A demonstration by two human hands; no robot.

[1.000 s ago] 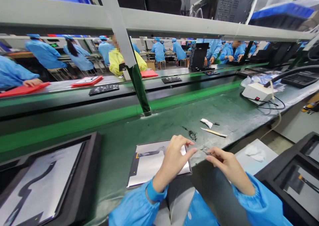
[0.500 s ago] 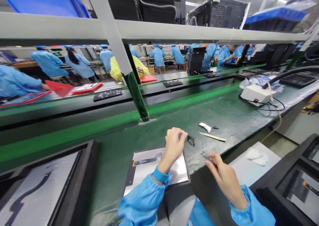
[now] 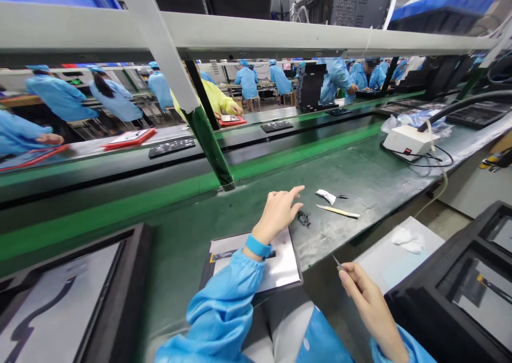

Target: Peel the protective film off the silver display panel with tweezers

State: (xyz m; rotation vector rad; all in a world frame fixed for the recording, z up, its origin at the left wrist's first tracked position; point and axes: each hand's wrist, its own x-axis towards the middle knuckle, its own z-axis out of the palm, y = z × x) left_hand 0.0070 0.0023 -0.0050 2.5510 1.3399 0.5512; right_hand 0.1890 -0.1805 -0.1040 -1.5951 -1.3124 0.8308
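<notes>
My left hand (image 3: 279, 212) reaches over the far edge of a flat screen panel (image 3: 280, 269), its thumb and index finger spread with nothing between them. Close to its fingertips lies a small heap of black scraps (image 3: 303, 218) on the green bench. The panel has a silvery back, a dark strip and a yellow-edged patch; my wrist and sleeve cover part of it. My right hand (image 3: 362, 293) is closed on thin metal tweezers (image 3: 336, 261) just off the bench's front edge, tips pointing up and left. Beyond the scraps lie a cream-handled knife (image 3: 338, 211) and a crumpled white wipe (image 3: 326, 196).
A black foam tray (image 3: 132, 277) with a panel stands at left, another dark tray (image 3: 424, 293) at lower right. A white box (image 3: 408, 140) with cables sits farther along the bench. A slanted post (image 3: 210, 150) rises before the conveyor, where co-workers sit behind.
My left hand has opened its pinch and lifted slightly away from the scraps. My right hand has drawn back with the tweezers, down and to the right. The view has shifted a little.
</notes>
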